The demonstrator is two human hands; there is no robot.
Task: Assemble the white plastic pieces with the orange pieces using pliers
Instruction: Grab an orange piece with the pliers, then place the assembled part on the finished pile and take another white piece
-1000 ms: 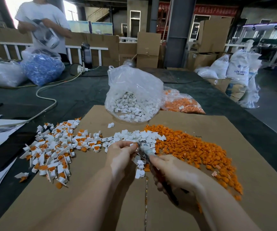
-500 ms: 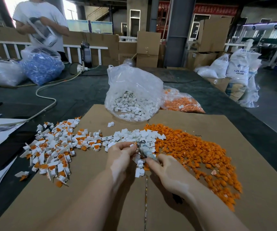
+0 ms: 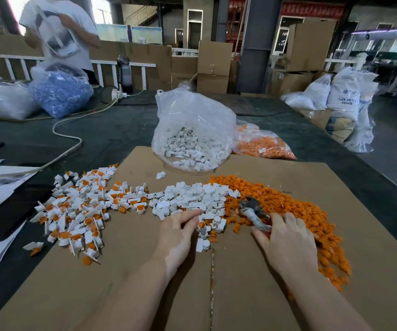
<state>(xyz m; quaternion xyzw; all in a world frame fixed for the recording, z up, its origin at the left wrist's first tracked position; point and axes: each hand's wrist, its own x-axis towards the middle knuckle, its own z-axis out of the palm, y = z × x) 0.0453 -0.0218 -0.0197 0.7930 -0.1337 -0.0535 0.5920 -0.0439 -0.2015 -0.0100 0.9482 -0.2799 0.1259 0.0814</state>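
Right hand (image 3: 288, 242) gripping pliers (image 3: 252, 212)

Two hands show at the bottom of the frame, the left hand (image 3: 177, 231) and the right hand (image 3: 288, 237), and there is one pair of pliers (image 3: 252, 212) right of centre. Three loose heaps lie on one cardboard sheet (image 3: 121, 283): joined white-and-orange pieces (image 3: 78, 211) at left, white pieces (image 3: 192, 197) in the centre, orange pieces (image 3: 288, 206) at right, each too many to count. Behind them stand two clear bags, one bag of white pieces (image 3: 192, 132) and one bag of orange pieces (image 3: 262, 142); one bag of blue pieces (image 3: 60, 91) sits upper left, near one other person (image 3: 61, 32).
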